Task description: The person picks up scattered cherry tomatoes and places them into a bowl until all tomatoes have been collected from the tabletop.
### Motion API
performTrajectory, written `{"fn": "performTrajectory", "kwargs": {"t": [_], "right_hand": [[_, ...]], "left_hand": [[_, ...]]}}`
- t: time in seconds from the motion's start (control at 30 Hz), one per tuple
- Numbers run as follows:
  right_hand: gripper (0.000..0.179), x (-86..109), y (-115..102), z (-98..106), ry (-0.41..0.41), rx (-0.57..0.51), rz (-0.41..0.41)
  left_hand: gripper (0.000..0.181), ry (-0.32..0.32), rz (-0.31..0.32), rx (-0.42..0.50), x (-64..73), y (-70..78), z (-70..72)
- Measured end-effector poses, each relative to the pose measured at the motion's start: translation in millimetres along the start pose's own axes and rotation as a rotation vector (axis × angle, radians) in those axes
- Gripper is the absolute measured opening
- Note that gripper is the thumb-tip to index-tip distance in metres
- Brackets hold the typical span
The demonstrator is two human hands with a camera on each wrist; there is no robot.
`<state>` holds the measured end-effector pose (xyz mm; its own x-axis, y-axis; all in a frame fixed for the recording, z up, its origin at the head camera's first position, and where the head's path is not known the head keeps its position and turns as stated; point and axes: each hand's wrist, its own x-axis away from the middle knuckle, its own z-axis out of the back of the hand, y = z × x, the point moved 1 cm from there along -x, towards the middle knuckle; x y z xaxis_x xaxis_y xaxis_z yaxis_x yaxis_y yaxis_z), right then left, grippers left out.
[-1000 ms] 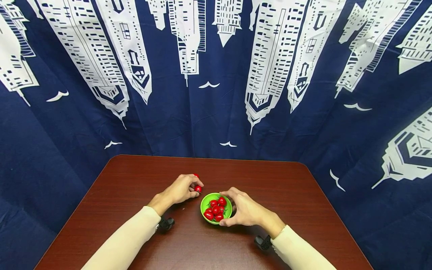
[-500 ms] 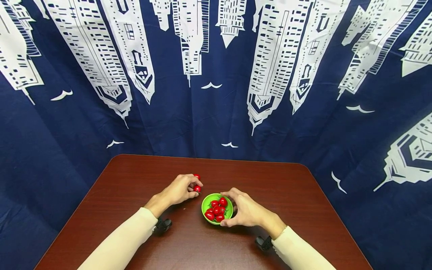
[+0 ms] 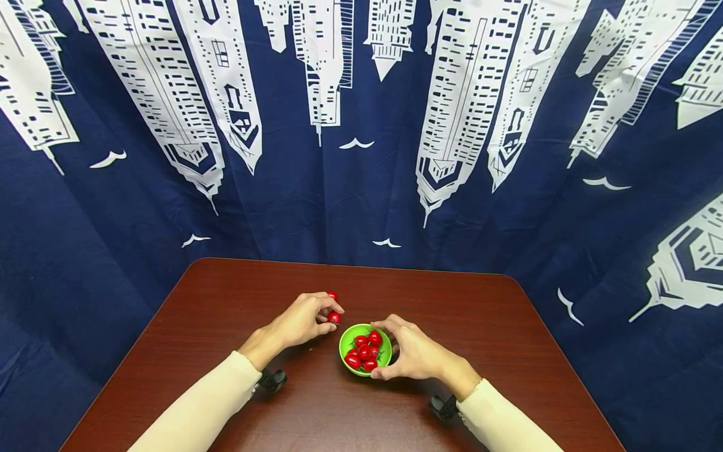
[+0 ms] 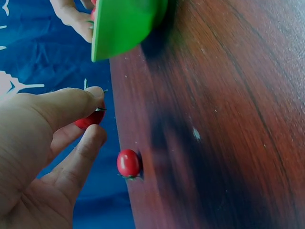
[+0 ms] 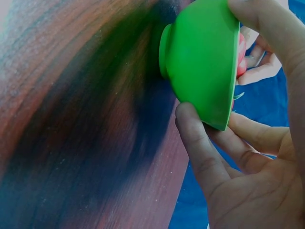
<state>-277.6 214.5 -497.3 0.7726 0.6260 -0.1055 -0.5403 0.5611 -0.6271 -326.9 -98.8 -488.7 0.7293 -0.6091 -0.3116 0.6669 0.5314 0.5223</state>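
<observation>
My left hand (image 3: 302, 319) pinches a cherry tomato (image 3: 334, 318) between thumb and fingertips, to the left of a green bowl (image 3: 346, 365). In the left wrist view, the held tomato (image 4: 90, 118) shows a green stem and is partly covered by the thumb. Several red cherry tomatoes (image 3: 364, 352) lie inside the bowl. The right hand (image 3: 415, 351) grips the bowl's right side, thumb near the front rim and fingers around the back. From the right wrist view, fingers touch the bowl's outer wall (image 5: 205, 62). Another cherry tomato (image 4: 128, 163) lies on the table, half hidden behind my left hand in the head view.
The brown wooden table (image 3: 226, 282) has rounded far corners. A dark blue curtain (image 3: 282, 201) printed with white buildings hangs behind it. Each wrist wears a black camera mount, as on the left wrist mount (image 3: 273, 381).
The head view has shifted slightly. Over the last half second my left hand and its tomato have moved a little to the right. The right hand keeps its grip on the bowl.
</observation>
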Motion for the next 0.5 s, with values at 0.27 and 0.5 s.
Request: {"fn": "performTrajectory", "kwargs": {"t": [0.27, 0.5], "right_hand": [[0.096, -0.2, -0.5, 0.5, -0.008, -0.008, -0.011], [0.097, 0.0, -0.5, 0.6, -0.006, -0.007, -0.009]], "left_hand": [[0.033, -0.014, -0.001, 0.002, 0.6, 12.7, 3.7], [0.033, -0.003, -0.045, -0.007, 2.1, 25.8, 7.7]]}}
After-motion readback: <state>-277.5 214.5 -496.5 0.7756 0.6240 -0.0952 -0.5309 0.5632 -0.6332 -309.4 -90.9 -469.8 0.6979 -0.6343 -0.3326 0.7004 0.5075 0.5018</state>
